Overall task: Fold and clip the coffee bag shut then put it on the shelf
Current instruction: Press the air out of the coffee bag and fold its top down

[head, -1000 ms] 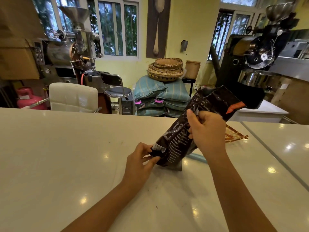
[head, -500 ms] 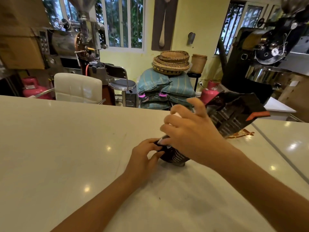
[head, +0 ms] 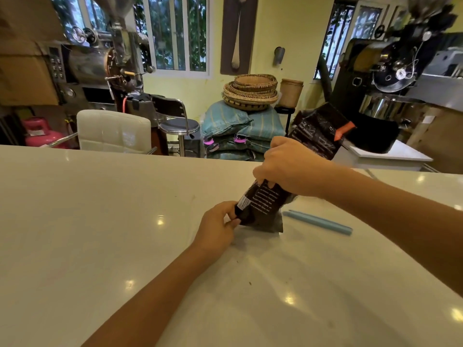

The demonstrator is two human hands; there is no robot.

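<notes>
A: Head view is showing the coffee bag (head: 265, 201) standing tilted on the white counter (head: 100, 221), its base resting on the surface and its top leaning up and away to the right. Who is holding it?

B: Both hands. The left hand (head: 218, 227) is pinching the bag's lower left corner, right by the white barcode label, fingers closed on the edge. The right hand (head: 292, 166) is wrapping around the bag's middle from above, clenched on it, so the upper part of the bag is sticking out beyond the knuckles.

A: Is the top looking folded?

B: I cannot tell; the upper end is blurring, with an orange tab (head: 344, 130) showing at its right edge.

A: Anything lying near the bag?

B: A long light-blue clip (head: 318, 222) is lying flat on the counter just to the right of the bag's base, apart from both hands. Behind the bag, past the counter's far edge, striped sacks (head: 238, 131) are sitting stacked with woven baskets (head: 250, 92) on top.
</notes>
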